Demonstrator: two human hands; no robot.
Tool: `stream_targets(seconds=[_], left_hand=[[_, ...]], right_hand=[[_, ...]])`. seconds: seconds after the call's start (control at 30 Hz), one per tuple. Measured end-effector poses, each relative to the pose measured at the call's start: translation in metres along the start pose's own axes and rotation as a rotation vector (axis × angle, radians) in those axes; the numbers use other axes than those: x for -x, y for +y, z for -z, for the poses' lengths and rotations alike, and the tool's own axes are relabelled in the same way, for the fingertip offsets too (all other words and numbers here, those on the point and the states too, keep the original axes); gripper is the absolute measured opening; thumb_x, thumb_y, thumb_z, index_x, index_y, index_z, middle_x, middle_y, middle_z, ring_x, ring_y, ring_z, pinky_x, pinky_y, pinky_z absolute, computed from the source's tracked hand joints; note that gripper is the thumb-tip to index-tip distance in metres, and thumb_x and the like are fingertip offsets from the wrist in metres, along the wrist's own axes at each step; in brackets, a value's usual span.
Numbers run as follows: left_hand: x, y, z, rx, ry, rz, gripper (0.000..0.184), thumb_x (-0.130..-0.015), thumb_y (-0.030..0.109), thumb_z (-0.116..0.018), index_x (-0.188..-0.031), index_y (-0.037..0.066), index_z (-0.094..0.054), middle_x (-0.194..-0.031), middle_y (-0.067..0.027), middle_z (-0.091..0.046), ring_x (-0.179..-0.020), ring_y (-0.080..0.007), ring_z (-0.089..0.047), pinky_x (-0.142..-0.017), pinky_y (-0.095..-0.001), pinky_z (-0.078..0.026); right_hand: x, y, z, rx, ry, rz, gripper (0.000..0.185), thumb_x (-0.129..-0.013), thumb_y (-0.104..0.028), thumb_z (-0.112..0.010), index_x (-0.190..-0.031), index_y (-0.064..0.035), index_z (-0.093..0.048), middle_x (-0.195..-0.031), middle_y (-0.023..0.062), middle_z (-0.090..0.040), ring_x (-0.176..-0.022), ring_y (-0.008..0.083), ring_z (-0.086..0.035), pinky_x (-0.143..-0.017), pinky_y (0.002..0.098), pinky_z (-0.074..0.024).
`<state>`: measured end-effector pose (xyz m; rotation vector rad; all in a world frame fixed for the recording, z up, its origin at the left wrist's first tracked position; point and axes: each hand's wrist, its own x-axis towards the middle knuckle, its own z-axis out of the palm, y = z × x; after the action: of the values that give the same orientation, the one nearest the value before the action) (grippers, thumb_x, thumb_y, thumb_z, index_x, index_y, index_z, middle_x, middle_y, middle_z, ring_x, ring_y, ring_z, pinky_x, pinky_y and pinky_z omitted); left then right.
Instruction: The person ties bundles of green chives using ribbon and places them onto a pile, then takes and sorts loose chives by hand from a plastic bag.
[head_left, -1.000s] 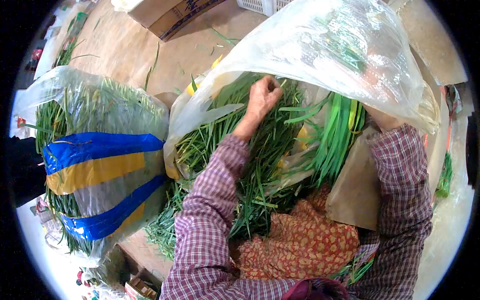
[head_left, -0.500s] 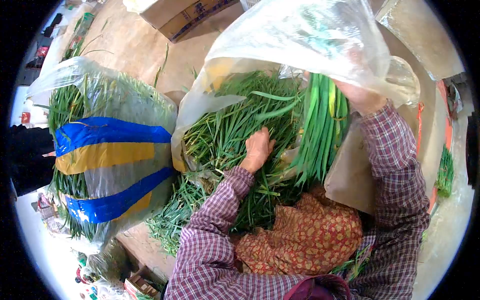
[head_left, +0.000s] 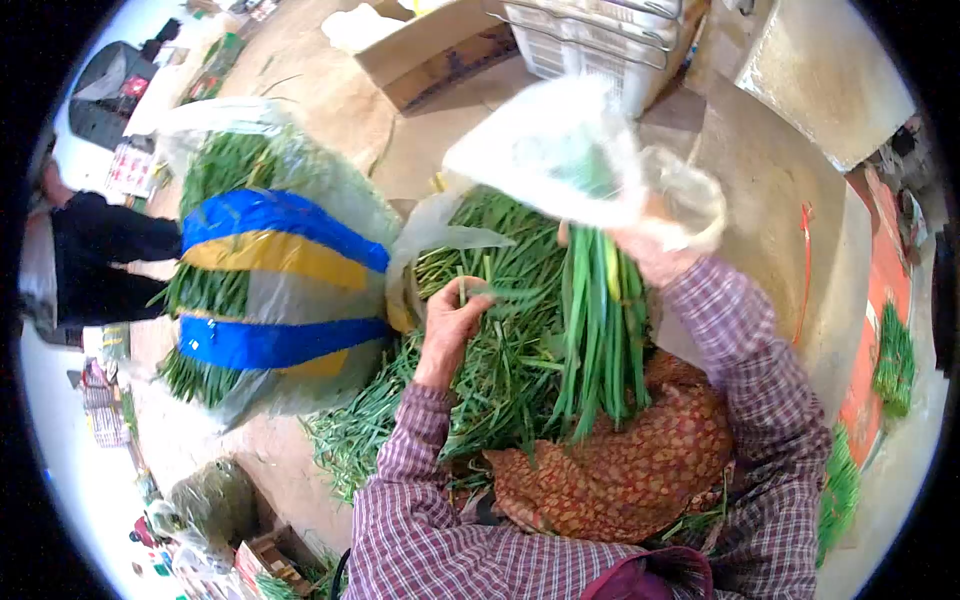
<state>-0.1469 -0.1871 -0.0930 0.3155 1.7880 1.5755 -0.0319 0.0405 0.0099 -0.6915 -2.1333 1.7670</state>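
Observation:
My left hand (head_left: 455,318) is closed in a pinch on a few green stalks, over the left part of a loose pile of greens (head_left: 500,385). My right hand (head_left: 655,245), partly behind clear plastic, is wrapped round the top of a bunch of long green leaves (head_left: 600,340) that hangs down. The clear plastic sheet (head_left: 545,150) rises above that hand. A red flowered cloth (head_left: 620,470) covers my lap, just below the bunch.
To the left lies a big bundle of greens wrapped in blue and yellow striped plastic (head_left: 285,285). Beyond it a person in dark clothes (head_left: 110,255) stands. A cardboard box (head_left: 430,60) and a white crate (head_left: 600,50) are at the top. More greens (head_left: 892,365) lie far right.
My left hand has moved left and now pinches a few stalks. The right hand has come left and slightly down with the bunch, and the plastic has moved with it. The view has turned.

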Motion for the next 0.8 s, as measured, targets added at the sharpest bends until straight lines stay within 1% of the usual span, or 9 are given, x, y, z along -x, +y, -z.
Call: stream_targets(seconds=[0.1, 0.2, 0.3, 0.37, 0.43, 0.5, 0.6, 0.7, 0.8], left_hand=[[0.042, 0.035, 0.034, 0.233, 0.009, -0.110, 0.016, -0.079, 0.012, -0.071, -0.088, 0.006, -0.059, -0.062, 0.0064, -0.048, -0.042, -0.0015, -0.032, -0.038, -0.0186, -0.023], [0.078, 0.067, 0.049, 0.313, -0.049, -0.214, 0.019, -0.080, 0.012, -0.070, -0.091, 0.005, -0.057, -0.061, 0.0071, -0.044, -0.042, -0.0008, -0.028, -0.038, -0.0179, -0.019], [0.110, 0.091, 0.053, 0.357, -0.080, -0.259, 0.018, -0.082, 0.013, -0.067, -0.094, 0.006, -0.055, -0.059, 0.0079, -0.041, -0.042, -0.0010, -0.028, -0.037, -0.0177, -0.019], [0.130, 0.104, 0.057, 0.418, -0.110, -0.297, 0.017, -0.083, 0.013, -0.064, -0.095, 0.006, -0.055, -0.060, 0.0080, -0.039, -0.042, -0.0010, -0.027, -0.037, -0.0178, -0.019], [0.149, 0.118, 0.066, 0.412, -0.130, -0.369, 0.017, -0.083, 0.013, -0.064, -0.096, 0.005, -0.055, -0.060, 0.0077, -0.039, -0.042, -0.0010, -0.028, -0.037, -0.0177, -0.019], [0.162, 0.129, 0.075, 0.375, -0.134, -0.396, 0.022, -0.083, 0.018, -0.063, -0.098, 0.004, -0.054, -0.059, 0.0085, -0.035, -0.042, -0.0010, -0.025, -0.037, -0.0179, -0.020], [0.188, 0.143, 0.068, 0.313, -0.140, -0.427, 0.023, -0.082, 0.017, -0.063, -0.098, 0.004, -0.054, -0.059, 0.0079, -0.037, -0.042, -0.0011, -0.027, -0.037, -0.0180, -0.020], [0.204, 0.141, 0.047, 0.195, -0.126, -0.399, 0.018, -0.082, 0.016, -0.063, -0.094, 0.006, -0.056, -0.060, 0.0071, -0.041, -0.042, -0.0021, -0.030, -0.038, -0.0190, -0.022], [0.228, 0.143, 0.027, 0.145, -0.244, -0.383, 0.018, -0.081, 0.016, -0.066, -0.091, 0.006, -0.055, -0.061, 0.0065, -0.044, -0.043, -0.0016, -0.032, -0.039, -0.0181, -0.022]], right_hand=[[0.024, 0.008, -0.042, -0.019, -0.252, 0.149, 0.044, -0.072, -0.009, -0.074, -0.112, -0.0003, -0.058, -0.091, 0.0051, -0.065, -0.073, 0.0108, -0.061, -0.064, 0.0274, -0.0516], [0.038, 0.031, -0.069, 0.020, -0.304, 0.105, 0.050, -0.071, -0.019, -0.075, -0.114, 0.0013, -0.058, -0.097, 0.0090, -0.065, -0.083, 0.0131, -0.060, -0.076, 0.0269, -0.0474], [0.066, 0.021, -0.069, 0.008, -0.425, 0.011, 0.066, -0.070, -0.040, -0.075, -0.119, -0.0007, -0.056, -0.106, 0.0128, -0.065, -0.098, 0.0209, -0.059, -0.093, 0.0327, -0.0412], [0.093, 0.012, -0.059, 0.342, -0.272, -0.012, 0.055, -0.069, -0.025, -0.080, -0.112, -0.0001, -0.058, -0.099, 0.0104, -0.065, -0.086, 0.0154, -0.062, -0.082, 0.0292, -0.0504], [0.113, 0.011, -0.037, -0.138, -0.302, -0.082, 0.039, -0.076, -0.027, -0.073, -0.101, -0.0009, -0.060, -0.081, 0.0094, -0.065, -0.068, 0.0173, -0.064, -0.062, 0.0263, -0.0544], [0.139, -0.008, -0.013, -0.427, -0.400, -0.122, 0.028, -0.082, -0.024, -0.065, -0.097, -0.0002, -0.059, -0.073, 0.0078, -0.062, -0.062, 0.0161, -0.062, -0.053, 0.0265, -0.0538], [0.181, -0.037, -0.001, -0.694, -0.394, -0.316, 0.026, -0.084, -0.024, -0.061, -0.095, -0.0004, -0.059, -0.073, 0.0077, -0.062, -0.061, 0.0152, -0.061, -0.053, 0.0258, -0.0533], [0.215, -0.019, -0.039, -0.417, -0.291, -0.180, 0.029, -0.080, -0.024, -0.066, -0.097, -0.0017, -0.060, -0.073, 0.0064, -0.061, -0.063, 0.0148, -0.061, -0.063, 0.0279, -0.0522], [0.262, -0.054, -0.057, -0.515, -0.267, -0.139, 0.043, -0.079, -0.019, -0.066, -0.115, 0.0012, -0.055, -0.072, 0.0052, -0.059, -0.063, 0.0144, -0.059, -0.060, 0.0278, -0.0495]])
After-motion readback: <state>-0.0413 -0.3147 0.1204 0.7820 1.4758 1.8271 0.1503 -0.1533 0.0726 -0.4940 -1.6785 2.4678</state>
